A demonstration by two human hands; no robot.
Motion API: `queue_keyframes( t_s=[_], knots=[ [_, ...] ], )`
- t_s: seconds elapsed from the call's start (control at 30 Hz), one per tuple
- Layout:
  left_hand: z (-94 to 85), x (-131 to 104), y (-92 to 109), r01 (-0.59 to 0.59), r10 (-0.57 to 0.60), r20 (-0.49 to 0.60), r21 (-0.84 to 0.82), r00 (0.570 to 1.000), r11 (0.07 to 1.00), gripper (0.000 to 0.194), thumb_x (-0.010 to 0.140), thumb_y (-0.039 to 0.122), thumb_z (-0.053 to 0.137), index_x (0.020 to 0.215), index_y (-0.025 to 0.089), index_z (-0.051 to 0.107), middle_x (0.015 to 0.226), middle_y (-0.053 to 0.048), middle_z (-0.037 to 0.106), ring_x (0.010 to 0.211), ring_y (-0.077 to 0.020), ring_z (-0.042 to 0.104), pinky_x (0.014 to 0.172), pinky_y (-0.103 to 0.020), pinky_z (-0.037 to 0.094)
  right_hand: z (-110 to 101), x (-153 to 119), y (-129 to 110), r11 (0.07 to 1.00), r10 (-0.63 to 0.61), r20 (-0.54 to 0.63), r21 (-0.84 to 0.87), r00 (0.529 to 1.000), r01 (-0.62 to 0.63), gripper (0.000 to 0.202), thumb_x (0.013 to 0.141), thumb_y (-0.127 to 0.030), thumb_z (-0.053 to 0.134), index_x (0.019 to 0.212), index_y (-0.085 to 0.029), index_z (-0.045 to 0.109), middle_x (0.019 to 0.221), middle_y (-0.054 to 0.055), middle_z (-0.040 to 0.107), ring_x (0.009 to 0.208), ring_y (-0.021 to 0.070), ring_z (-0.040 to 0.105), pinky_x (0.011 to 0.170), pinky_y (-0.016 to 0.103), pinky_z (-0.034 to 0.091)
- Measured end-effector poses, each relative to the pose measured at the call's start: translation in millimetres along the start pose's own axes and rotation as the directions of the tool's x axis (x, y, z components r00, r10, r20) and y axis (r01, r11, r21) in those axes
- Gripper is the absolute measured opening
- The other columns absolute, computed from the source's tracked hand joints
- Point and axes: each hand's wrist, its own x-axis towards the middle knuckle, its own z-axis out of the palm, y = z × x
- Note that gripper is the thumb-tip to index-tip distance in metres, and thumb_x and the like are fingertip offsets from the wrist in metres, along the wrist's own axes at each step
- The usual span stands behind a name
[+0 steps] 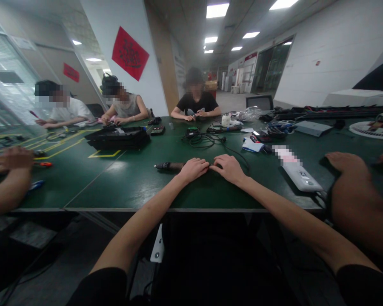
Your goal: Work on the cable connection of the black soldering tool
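On the green table (140, 187), my left hand (194, 168) and my right hand (229, 167) nearly meet at the fingertips. The fingers of both are bent and pressed together. A small dark thing shows between them, too small to make out. A dark heat-gun-like or screwdriver-like tool (168, 166) lies just left of my left hand, its right end hidden behind that hand. Black cable (207, 142) lies coiled beyond my hands, one strand running down near my right hand.
A black tray (118, 138) stands at the back left. Right of my hands lies a white power strip (301, 176). Blue-and-white packets (252, 145) and wire bundles (279, 127) are behind it. Other people's arms rest at both sides; three people sit across the table.
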Motion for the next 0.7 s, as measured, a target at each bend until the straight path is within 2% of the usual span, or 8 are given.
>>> queue_keyframes(
  t_s=[0.1, 0.17, 0.3, 0.43, 0.53, 0.6, 0.63, 0.7],
  knots=[
    [-1.6, -10.1, -27.3, 0.107, -0.107, 0.012, 0.011, 0.994, 0.994, 0.018, 0.104, 0.036, 0.051, 0.104, 0.024, 0.064, 0.102, -0.006, 0.068, 0.096, -0.0216, 0.064, 0.088, -0.033, 0.046, -9.8, -3.1, 2.8, 0.999, 0.050, -0.091, 0.026, 0.995, -0.048, 0.029, 0.108, -0.044, 0.051, 0.105, -0.023, 0.071, 0.121, 0.011, 0.072, 0.118, 0.0299, 0.058, 0.099, 0.044, 0.043],
    [-4.9, -28.3, -54.2, 0.213, -0.214, 0.023, 0.046, 0.976, 0.976, 0.017, 0.103, 0.035, 0.052, 0.103, 0.024, 0.065, 0.100, -0.006, 0.069, 0.095, -0.0225, 0.065, 0.085, -0.032, 0.046, -15.0, -5.3, 7.8, 0.996, 0.083, -0.114, 0.041, 0.990, -0.079, 0.028, 0.109, -0.039, 0.049, 0.110, -0.022, 0.071, 0.120, 0.012, 0.071, 0.116, 0.0304, 0.058, 0.101, 0.045, 0.043],
    [-19.1, -95.7, -115.6, 0.492, -0.498, -0.007, 0.156, 0.867, 0.856, 0.020, 0.101, 0.040, 0.052, 0.104, 0.026, 0.065, 0.103, -0.006, 0.070, 0.096, -0.0249, 0.065, 0.082, -0.033, 0.046, -16.6, -7.1, 17.8, 0.991, 0.122, -0.087, 0.065, 0.989, -0.117, 0.026, 0.107, -0.034, 0.050, 0.115, -0.020, 0.070, 0.119, 0.013, 0.071, 0.114, 0.0309, 0.060, 0.098, 0.045, 0.047],
    [-39.3, -176.9, -165.8, 0.741, -0.762, -0.038, 0.270, 0.647, 0.615, 0.025, 0.099, 0.043, 0.051, 0.107, 0.024, 0.066, 0.108, -0.007, 0.070, 0.096, -0.0263, 0.065, 0.078, -0.032, 0.042, -10.5, -7.0, 22.4, 0.987, 0.134, -0.055, 0.095, 0.990, -0.128, 0.026, 0.107, -0.034, 0.049, 0.112, -0.020, 0.070, 0.115, 0.011, 0.072, 0.110, 0.0285, 0.062, 0.095, 0.042, 0.049],
    [-49.6, -218.7, -186.7, 0.877, -0.898, -0.153, 0.333, 0.412, 0.346, 0.028, 0.101, 0.041, 0.048, 0.109, 0.019, 0.064, 0.109, -0.010, 0.070, 0.097, -0.0262, 0.063, 0.083, -0.033, 0.039, -6.5, -7.5, 23.5, 0.985, 0.140, -0.044, 0.112, 0.989, -0.134, 0.025, 0.107, -0.034, 0.049, 0.112, -0.021, 0.070, 0.115, 0.011, 0.072, 0.109, 0.0279, 0.063, 0.094, 0.042, 0.050],
    [-51.8, -232.5, -193.1, 0.923, -0.936, -0.231, 0.341, 0.265, 0.177, 0.029, 0.103, 0.035, 0.042, 0.113, 0.016, 0.061, 0.110, -0.011, 0.070, 0.100, -0.0254, 0.060, 0.090, -0.036, 0.037, -5.0, -7.9, 23.9, 0.983, 0.148, -0.037, 0.115, 0.988, -0.143, 0.025, 0.107, -0.034, 0.050, 0.111, -0.021, 0.070, 0.114, 0.011, 0.072, 0.108, 0.0278, 0.063, 0.093, 0.042, 0.050],
    [-51.7, -235.7, -194.7, 0.933, -0.943, -0.253, 0.340, 0.214, 0.121, 0.029, 0.104, 0.032, 0.040, 0.115, 0.014, 0.060, 0.111, -0.012, 0.069, 0.102, -0.0254, 0.058, 0.092, -0.038, 0.035, -4.5, -8.0, 24.0, 0.982, 0.152, -0.033, 0.115, 0.988, -0.147, 0.024, 0.107, -0.034, 0.050, 0.111, -0.021, 0.070, 0.114, 0.010, 0.072, 0.108, 0.0277, 0.063, 0.092, 0.042, 0.050],
    [-50.2, -237.1, -196.0, 0.938, -0.949, -0.268, 0.340, 0.168, 0.071, 0.028, 0.102, 0.027, 0.040, 0.118, 0.012, 0.057, 0.114, -0.014, 0.069, 0.106, -0.0259, 0.055, 0.096, -0.041, 0.033, -3.8, -8.3, 24.5, 0.983, 0.153, -0.023, 0.111, 0.988, -0.150, 0.023, 0.107, -0.033, 0.050, 0.110, -0.021, 0.070, 0.114, 0.010, 0.072, 0.109, 0.0275, 0.063, 0.092, 0.041, 0.050]
  ],
)
